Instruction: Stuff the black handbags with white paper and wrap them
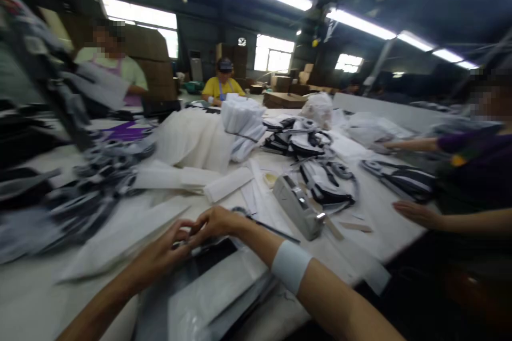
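Observation:
My left hand (162, 253) and my right hand (218, 224) meet at the near edge of the white table (384, 234). Their fingertips pinch together over the top edge of a clear plastic bag (212, 293) that holds a dark item. What the fingers grip is blurred and small. A white band (291, 265) wraps my right wrist. A grey tape dispenser (299, 206) stands just right of my right hand.
Heaps of white and black-and-white goods (304, 141) and white wrapping sheets (192, 141) cover the table. A person's hand (416, 214) rests flat at the right edge. Other people work at the far left (116, 72) and far centre (222, 88).

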A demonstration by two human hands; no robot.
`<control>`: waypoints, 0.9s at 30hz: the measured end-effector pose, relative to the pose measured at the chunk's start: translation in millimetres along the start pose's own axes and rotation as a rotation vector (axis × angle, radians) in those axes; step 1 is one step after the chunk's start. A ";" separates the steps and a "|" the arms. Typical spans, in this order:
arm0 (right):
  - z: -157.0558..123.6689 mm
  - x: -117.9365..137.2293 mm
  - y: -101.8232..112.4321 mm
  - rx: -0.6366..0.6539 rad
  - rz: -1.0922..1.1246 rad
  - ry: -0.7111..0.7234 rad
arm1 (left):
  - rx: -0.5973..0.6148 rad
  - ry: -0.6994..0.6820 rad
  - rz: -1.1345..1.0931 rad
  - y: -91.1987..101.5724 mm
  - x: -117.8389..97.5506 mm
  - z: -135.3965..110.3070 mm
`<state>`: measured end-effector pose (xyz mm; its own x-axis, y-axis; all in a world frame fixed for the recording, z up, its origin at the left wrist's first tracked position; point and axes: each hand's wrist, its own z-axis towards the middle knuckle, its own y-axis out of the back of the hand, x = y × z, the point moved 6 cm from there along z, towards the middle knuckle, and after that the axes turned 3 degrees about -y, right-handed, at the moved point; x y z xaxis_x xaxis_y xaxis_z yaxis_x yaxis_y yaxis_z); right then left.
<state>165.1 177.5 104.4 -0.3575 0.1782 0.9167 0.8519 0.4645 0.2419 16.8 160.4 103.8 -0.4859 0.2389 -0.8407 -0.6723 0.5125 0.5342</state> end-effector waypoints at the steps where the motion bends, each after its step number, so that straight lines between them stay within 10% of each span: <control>1: 0.3 -1.8 -2.1 0.023 0.021 0.019 | 0.004 0.017 -0.004 -2.2 -8.1 -4.2; 27: 17.3 -1.5 -0.4 0.133 -0.137 -0.002 | -0.071 0.110 -0.257 -11.1 -2.0 -6.3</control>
<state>158.7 192.0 97.5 -0.4679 0.1073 0.8772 0.7370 0.5951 0.3204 21.7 149.1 100.1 -0.3498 0.0153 -0.9367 -0.8166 0.4851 0.3128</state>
